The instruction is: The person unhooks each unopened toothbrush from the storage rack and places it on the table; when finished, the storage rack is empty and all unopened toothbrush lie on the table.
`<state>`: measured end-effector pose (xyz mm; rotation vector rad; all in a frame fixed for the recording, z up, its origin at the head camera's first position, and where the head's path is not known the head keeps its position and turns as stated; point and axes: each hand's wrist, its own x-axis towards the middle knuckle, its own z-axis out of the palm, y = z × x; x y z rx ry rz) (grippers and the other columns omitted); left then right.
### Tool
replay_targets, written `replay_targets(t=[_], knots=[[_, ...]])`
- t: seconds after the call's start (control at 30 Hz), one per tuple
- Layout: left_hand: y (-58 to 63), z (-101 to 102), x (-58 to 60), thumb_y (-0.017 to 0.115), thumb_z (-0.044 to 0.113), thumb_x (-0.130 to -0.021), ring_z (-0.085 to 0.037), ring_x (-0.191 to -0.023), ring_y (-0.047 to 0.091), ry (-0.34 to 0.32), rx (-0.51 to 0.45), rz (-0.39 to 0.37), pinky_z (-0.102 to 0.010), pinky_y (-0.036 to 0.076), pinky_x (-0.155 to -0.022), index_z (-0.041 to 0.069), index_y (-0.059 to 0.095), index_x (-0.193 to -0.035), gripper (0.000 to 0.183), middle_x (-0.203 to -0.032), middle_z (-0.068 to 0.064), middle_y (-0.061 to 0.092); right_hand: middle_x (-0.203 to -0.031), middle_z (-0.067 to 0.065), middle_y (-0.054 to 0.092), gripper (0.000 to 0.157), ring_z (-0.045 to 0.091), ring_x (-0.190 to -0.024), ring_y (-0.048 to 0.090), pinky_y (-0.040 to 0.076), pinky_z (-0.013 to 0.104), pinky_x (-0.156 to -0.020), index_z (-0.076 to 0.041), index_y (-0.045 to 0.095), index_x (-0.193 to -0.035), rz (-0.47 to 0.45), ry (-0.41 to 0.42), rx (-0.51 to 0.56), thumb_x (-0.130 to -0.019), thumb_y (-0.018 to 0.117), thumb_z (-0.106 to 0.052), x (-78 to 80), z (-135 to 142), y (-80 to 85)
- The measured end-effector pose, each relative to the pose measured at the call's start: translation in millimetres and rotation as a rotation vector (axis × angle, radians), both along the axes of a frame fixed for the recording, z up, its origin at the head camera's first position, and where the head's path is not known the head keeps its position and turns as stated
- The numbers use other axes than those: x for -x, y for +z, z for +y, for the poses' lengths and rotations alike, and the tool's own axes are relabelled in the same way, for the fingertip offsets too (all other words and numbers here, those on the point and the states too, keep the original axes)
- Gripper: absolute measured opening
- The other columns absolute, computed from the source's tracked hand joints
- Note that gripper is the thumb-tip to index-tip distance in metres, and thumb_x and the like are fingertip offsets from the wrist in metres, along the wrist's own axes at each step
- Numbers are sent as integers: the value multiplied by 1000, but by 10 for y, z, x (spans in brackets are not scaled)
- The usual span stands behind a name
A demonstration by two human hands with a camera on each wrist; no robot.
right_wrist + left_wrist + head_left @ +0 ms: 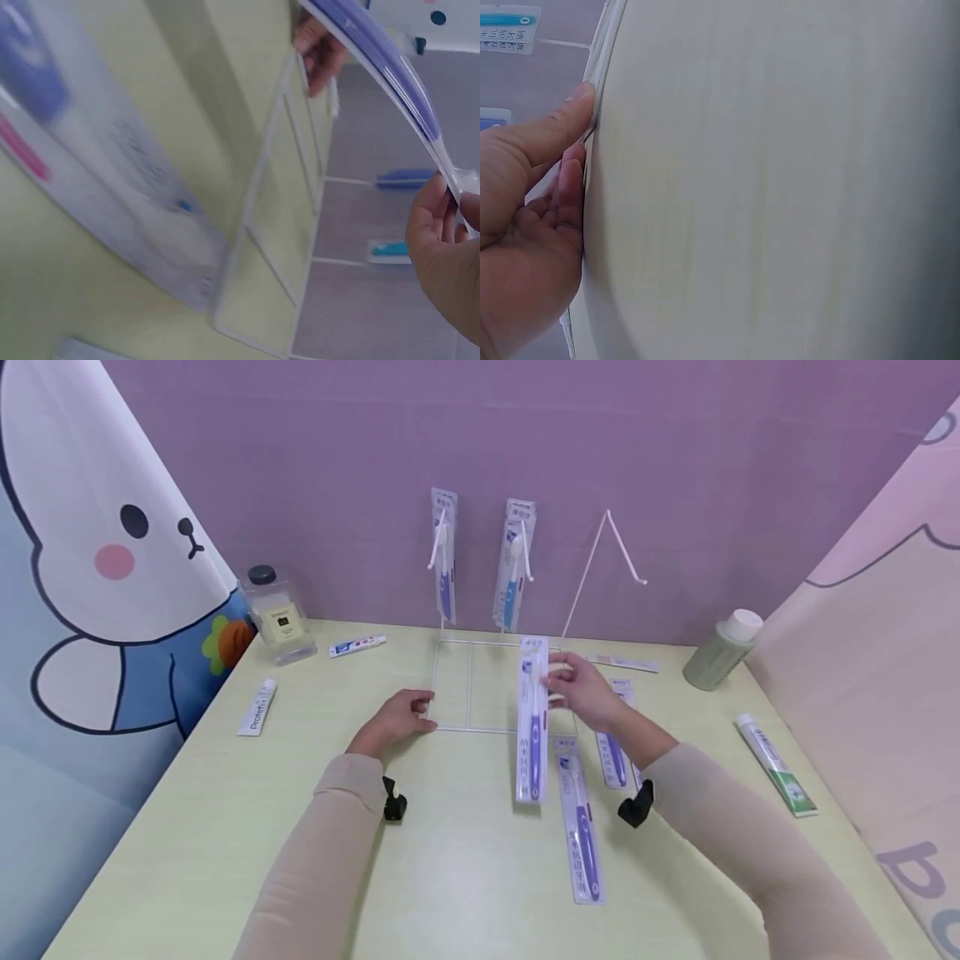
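Observation:
My right hand [585, 692] pinches the edge of a packaged purple toothbrush [534, 727], which hangs upright above the front of a white wire rack [470, 685]. In the right wrist view the toothbrush pack [390, 75] runs up from the thumb and fingers. My left hand [397, 720] grips the left side wire of the rack's base, thumb near the front corner; the left wrist view shows this hand [532, 172] against the wire. Two packaged toothbrushes, one purple [445, 581] and one blue [511, 597], hang on the left and middle hooks. The right hook [626, 556] holds nothing.
A packaged toothbrush [581, 835] lies in front of the right hand; more packs [615, 760] lie partly under the forearm. Toothpaste tubes [258, 708] [776, 764], a small tube [357, 646], a clear bottle [279, 618] and a green bottle [722, 652] stand or lie around.

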<state>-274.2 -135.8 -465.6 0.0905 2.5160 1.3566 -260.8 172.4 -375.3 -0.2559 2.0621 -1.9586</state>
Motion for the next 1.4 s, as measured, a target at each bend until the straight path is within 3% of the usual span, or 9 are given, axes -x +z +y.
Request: replay_targets(t=[0.2, 0.43, 0.7, 1.0, 1.17, 1.27, 1.4], knots=[[4, -4, 7, 69, 5, -78, -22, -97, 43, -9, -5, 2, -34, 38, -87, 7, 43, -133, 61, -106, -8, 48, -102, 17, 51, 41, 27, -88, 55, 44, 47, -82, -3, 34, -128, -173, 42, -15, -90, 48, 0, -221, 25, -268], [6, -4, 13, 70, 6, -78, -22, -99, 43, -7, 14, 2, -34, 38, -88, 8, 44, -132, 60, -107, -7, 48, -95, 15, 49, 45, 23, -76, 54, 49, 41, -72, 0, 28, -129, -237, 100, -146, -89, 48, 5, -361, 34, -482], [-8, -4, 9, 69, 6, -79, -22, -99, 43, -5, 5, 6, -34, 38, -88, 8, 43, -133, 60, -108, -7, 48, -91, 19, 49, 48, 26, -71, 56, 52, 39, -66, 3, 30, -126, -323, 106, -276, -84, 54, 10, -418, 33, -561], [5, 0, 6, 69, 7, -78, -22, -99, 43, 2, 6, 5, -33, 38, -88, 9, 43, -133, 61, -108, -6, 48, -86, 23, 56, 49, 29, -68, 60, 52, 37, -65, 8, 35, -123, -346, 132, -427, -80, 59, 9, -411, 26, -534], [36, 1, 0, 69, 6, -78, -22, -99, 43, 5, 9, 6, -34, 38, -88, 8, 43, -133, 61, -107, -6, 48, -75, 19, 61, 51, 26, -61, 62, 53, 34, -58, 8, 39, -123, -272, 156, -611, -79, 63, 5, -377, 15, -477], [49, 1, -9, 69, 6, -78, -22, -98, 43, -3, 9, 11, -34, 38, -88, 7, 43, -133, 61, -107, -7, 48, -76, 18, 61, 52, 27, -64, 62, 53, 34, -57, 5, 39, -125, -226, 160, -684, -79, 64, 2, -280, -2, -355], [45, 1, -15, 70, 5, -77, -22, -97, 44, -16, 14, 12, -34, 39, -87, 6, 43, -133, 62, -106, -8, 49, -88, 20, 60, 52, 31, -75, 61, 53, 33, -60, 1, 37, -128, -153, 117, -668, -82, 61, 0, -48, -95, -46]])
